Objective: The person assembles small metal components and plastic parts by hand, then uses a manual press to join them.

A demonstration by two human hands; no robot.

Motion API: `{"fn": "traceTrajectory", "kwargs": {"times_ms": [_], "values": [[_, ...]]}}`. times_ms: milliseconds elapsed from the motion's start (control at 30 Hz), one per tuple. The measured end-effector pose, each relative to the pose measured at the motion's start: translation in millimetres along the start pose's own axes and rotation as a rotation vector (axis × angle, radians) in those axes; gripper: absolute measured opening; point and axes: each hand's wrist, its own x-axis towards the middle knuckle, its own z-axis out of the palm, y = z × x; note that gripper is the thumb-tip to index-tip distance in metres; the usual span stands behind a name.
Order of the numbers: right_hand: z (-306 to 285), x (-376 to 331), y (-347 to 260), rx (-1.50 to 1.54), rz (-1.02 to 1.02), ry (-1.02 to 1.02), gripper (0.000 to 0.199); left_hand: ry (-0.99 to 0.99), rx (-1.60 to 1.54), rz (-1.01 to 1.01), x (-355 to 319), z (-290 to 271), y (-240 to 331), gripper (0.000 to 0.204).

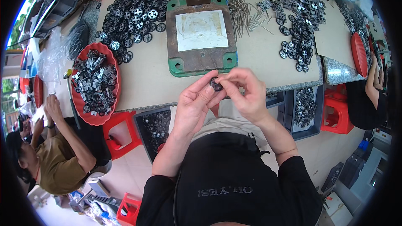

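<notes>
Both hands pinch wheel (pixel 215 84): left hand (pixel 193 104), right hand (pixel 243 92). Assembly step under way; next likely needs pin (pixel 245 14).

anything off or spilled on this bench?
Nothing looks damaged. The metal pins lie scattered loose beside the rusty press plate, not in a container, and a few black wheels have strayed from their heap. Both hands, left hand and right hand, pinch one small wheel over the table edge.

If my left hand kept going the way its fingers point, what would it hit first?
Probably the right hand: the left hand points up-right at the small black wheel pinched between both; depth is unclear.
</notes>
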Motion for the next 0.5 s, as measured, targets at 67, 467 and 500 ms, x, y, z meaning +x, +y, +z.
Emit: {"fn": "traceTrajectory", "kwargs": {"times_ms": [67, 467, 500], "values": [[3, -5, 6, -0.144, -0.194, 0.066, 0.013, -0.026, 0.038, 0.085, 1, 1, -4, 0.037], [-66, 13, -22, -0.191, 0.141, 0.055, 0.017, -0.031, 0.046, -0.015, 10, 3, -9, 0.037], [-86, 23, -19, -0.436, 0.095, 0.125, 0.016, -0.014, 0.054, -0.033, 10, 2, -9, 0.037]]}}
